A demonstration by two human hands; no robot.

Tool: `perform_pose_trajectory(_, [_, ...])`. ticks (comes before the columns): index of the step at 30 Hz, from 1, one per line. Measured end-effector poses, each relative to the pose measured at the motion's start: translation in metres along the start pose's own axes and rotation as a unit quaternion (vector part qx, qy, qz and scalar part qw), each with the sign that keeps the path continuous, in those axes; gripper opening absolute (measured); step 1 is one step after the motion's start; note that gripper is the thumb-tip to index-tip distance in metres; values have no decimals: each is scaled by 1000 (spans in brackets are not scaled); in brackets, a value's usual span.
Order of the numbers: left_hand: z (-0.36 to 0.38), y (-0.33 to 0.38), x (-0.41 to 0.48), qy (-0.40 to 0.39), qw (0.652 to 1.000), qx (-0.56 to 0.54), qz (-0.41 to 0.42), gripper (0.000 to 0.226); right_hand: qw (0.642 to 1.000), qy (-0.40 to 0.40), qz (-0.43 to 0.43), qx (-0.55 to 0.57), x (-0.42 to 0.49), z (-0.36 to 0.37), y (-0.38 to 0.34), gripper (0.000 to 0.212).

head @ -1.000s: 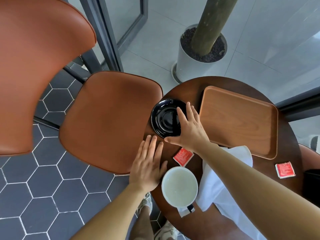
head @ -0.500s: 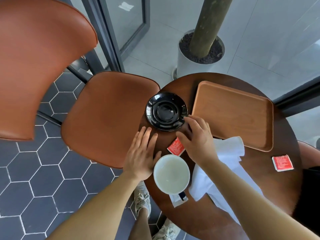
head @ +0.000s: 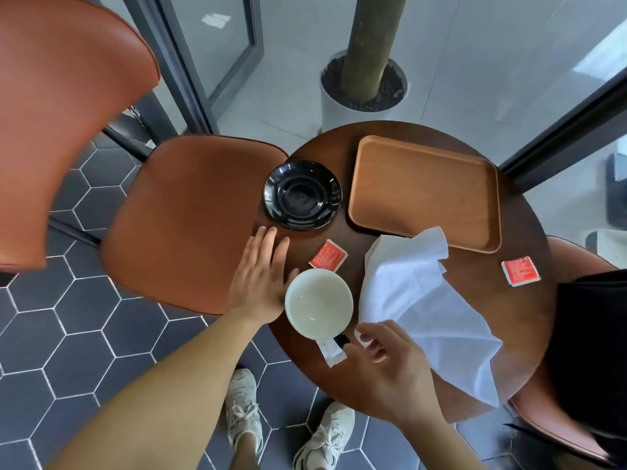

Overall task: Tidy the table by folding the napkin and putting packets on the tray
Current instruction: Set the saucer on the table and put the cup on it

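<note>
Right hand (head: 386,364) pulled back from the black saucer (head: 302,195) since a moment ago, now low by the near rim of the desk (head: 529,320), fingers loosely curled and open, holding nothing. Hovering just beside the dark handle of the white cup (head: 319,302) and a small white paper packet (head: 330,352) tucked under that cup. Left hand (head: 261,279) same as before, flat and open on the desk edge, fingers spread, thumb side touching the cup. Saucer now in full view, no hand over it. Napkin (head: 424,307) more in view too.

Two hands. Two red packets: red packet near the cup (head: 328,255), between saucer and napkin, and far red packet (head: 520,270) alone on the right side of the desk, well apart. One white napkin, crumpled and not folded, one corner lying over the near edge of the tray (head: 424,191). One wooden tray, nothing in it. One cup, one saucer.

Around the desk: brown chair (head: 190,218) pushed up on the left, big brown chair back (head: 64,123) further left. Plant pot (head: 364,93) with a trunk behind the desk. Two white shoes (head: 244,408) on the grey tiled floor. Napkin between the right hand and the tray.
</note>
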State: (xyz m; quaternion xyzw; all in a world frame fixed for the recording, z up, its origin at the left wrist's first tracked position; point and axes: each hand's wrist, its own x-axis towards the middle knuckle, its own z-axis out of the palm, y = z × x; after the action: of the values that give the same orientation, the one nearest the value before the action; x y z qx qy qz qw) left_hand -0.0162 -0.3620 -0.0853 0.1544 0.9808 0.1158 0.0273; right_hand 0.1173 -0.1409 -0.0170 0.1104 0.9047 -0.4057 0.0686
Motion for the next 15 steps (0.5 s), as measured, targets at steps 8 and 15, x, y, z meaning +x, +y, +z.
perform_pose_trajectory(8, [2,-1,0,8,1000,-12,-2,63,994,50,22,-94,4,35,9,24])
perform_pose_trajectory(15, [4,-2,-1,13,1000,-9,6,65,996,39,-16,-75,7,30,1,18])
